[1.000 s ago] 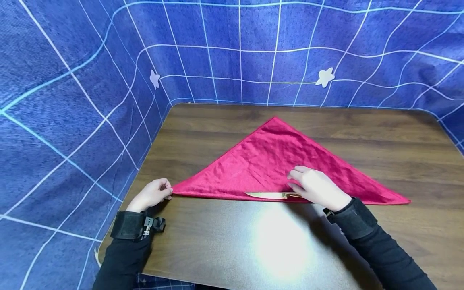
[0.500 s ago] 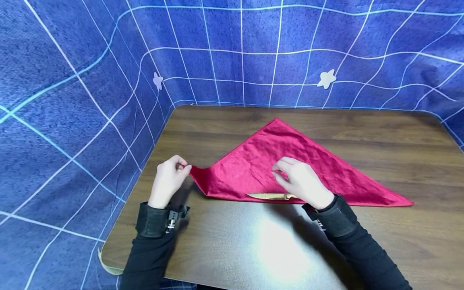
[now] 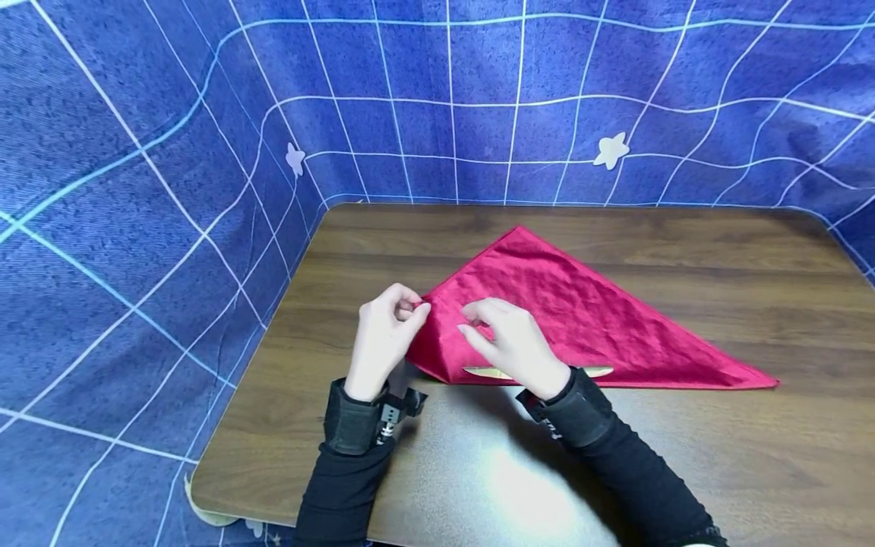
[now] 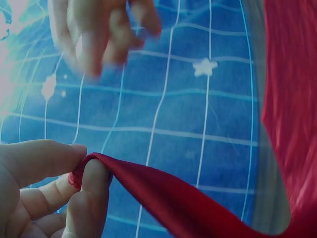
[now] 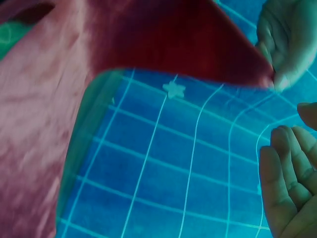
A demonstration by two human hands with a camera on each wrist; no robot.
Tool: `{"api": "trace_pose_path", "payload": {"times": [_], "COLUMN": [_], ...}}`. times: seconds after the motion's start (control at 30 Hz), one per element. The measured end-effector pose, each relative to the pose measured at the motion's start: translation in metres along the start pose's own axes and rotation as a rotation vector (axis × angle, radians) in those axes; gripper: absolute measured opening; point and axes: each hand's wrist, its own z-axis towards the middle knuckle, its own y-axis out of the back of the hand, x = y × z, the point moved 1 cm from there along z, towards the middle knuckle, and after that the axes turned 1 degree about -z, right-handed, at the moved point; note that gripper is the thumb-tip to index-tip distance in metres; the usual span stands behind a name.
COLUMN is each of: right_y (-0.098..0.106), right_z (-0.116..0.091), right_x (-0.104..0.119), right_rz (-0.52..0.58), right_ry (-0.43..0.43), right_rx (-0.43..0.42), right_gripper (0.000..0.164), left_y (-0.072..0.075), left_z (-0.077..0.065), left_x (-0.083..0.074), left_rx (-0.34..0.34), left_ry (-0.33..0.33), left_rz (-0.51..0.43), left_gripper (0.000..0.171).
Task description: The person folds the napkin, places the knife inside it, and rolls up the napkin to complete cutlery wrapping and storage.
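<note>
A red cloth (image 3: 581, 311) lies on the table in a triangle, its long edge toward me and its top corner pointing away. My left hand (image 3: 386, 334) pinches the left corner between thumb and fingers and holds it up, so that end of the cloth is lifted and folded over. In the left wrist view the cloth's tip (image 4: 101, 161) passes between the fingers. A knife (image 3: 598, 371) rests on the cloth along the near edge, its middle covered by my right hand and wrist. My right hand (image 3: 513, 342) hovers over the cloth, fingers loosely bent, holding nothing.
The brown wooden table (image 3: 273, 448) extends around the cloth on all sides. Blue grid-patterned fabric (image 3: 451, 129) hangs behind it and along its left side. Glare lies on the tabletop in front of the cloth.
My left hand has lifted the cloth's left corner from the table and carried it right and away from me. My right hand has moved left across the knife. The knife has not visibly shifted.
</note>
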Motion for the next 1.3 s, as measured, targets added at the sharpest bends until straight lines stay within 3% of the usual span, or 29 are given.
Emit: {"api": "trace_pose_path", "payload": {"times": [0.27, 0.47, 0.6, 0.8, 0.97, 1.1, 1.3], "right_y": [-0.018, -0.022, -0.021, -0.012, -0.002, 0.010, 0.038], "right_z": [-0.001, -0.006, -0.006, -0.007, -0.012, -0.018, -0.035], "right_x": [0.006, 0.003, 0.000, -0.005, -0.009, -0.015, -0.030], "right_rz": [0.033, 0.048, 0.057, 0.098, 0.126, 0.107, 0.011], "right_ry": [-0.037, -0.079, -0.094, -0.116, -0.167, -0.212, -0.279], "right_rx": [0.037, 0.055, 0.042, 0.006, -0.002, -0.023, -0.059], "right_gripper": [0.030, 0.027, 0.024, 0.022, 0.017, 0.014, 0.012], "left_y": [-0.020, -0.026, -0.027, -0.028, -0.031, -0.029, -0.022], "left_z": [-0.006, -0.013, -0.016, -0.018, -0.018, -0.017, -0.013], "left_x": [-0.005, -0.004, -0.006, -0.011, -0.012, -0.008, 0.010], "left_rx": [0.058, 0.094, 0.121, 0.188, 0.276, 0.327, 0.328], "left_ry": [-0.026, -0.026, -0.071, -0.191, -0.245, -0.248, -0.188], "left_rz": [-0.009, -0.049, -0.076, -0.111, -0.158, -0.174, -0.085], "left_gripper": [0.005, 0.005, 0.008, 0.017, 0.018, 0.015, 0.014]}}
